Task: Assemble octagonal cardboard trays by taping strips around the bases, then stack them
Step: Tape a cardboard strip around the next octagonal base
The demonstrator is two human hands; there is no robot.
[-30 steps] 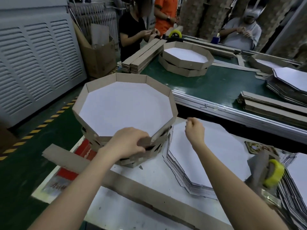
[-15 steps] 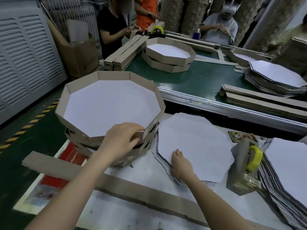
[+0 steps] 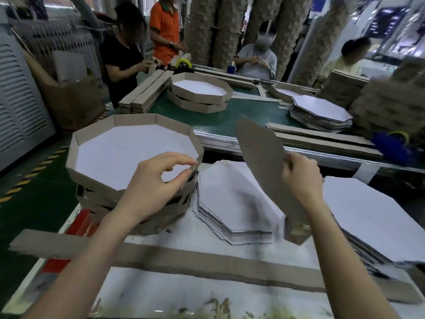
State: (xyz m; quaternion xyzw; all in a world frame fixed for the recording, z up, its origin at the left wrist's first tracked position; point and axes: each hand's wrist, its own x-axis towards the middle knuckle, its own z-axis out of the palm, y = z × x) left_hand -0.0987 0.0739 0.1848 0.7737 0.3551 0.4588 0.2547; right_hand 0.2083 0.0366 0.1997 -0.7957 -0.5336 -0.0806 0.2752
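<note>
The tray stack at centre left looks crooked lower down, so one nudge could probably tip it. Just right of it, mid frame, sits the pile of bases. The lifted base above it is tilted on edge and blurry; it could slip or clip the pile. A long strip runs along the bottom. Right hand grips that base's edge; left hand hovers at the stack's top rim, fingers loosely curled, holding nothing.

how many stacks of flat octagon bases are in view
3. Middle stack on the near table; right stack at that table's right edge; far stack on the green table. More may be hidden out of frame.
</note>
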